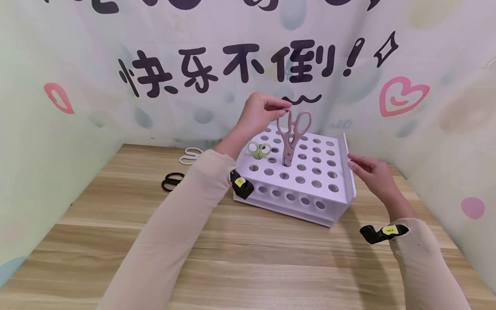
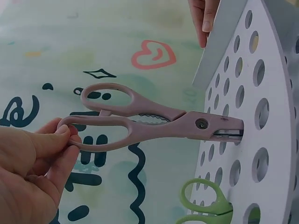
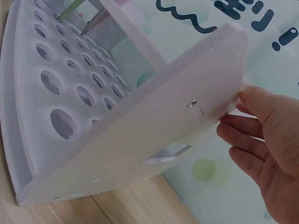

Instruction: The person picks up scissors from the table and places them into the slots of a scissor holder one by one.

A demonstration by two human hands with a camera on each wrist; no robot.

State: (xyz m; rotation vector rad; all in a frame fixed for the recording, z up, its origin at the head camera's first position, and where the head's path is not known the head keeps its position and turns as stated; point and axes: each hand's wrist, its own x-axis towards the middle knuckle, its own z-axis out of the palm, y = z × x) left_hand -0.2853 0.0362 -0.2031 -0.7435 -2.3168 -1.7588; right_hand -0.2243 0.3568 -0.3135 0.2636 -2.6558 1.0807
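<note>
Wood-grain table bearing a white holed rack, white scissors and black scissors

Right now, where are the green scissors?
In the head view, the green scissors stand in the left part of the white rack, left of the pink kitchen scissors.

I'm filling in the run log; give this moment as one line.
left hand: holds pink scissors standing in rack | right hand: touches rack edge | green scissors: standing in rack

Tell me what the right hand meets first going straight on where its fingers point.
The right hand would first meet the white rack's side panel; it seems right at the edge, contact unclear.
</note>
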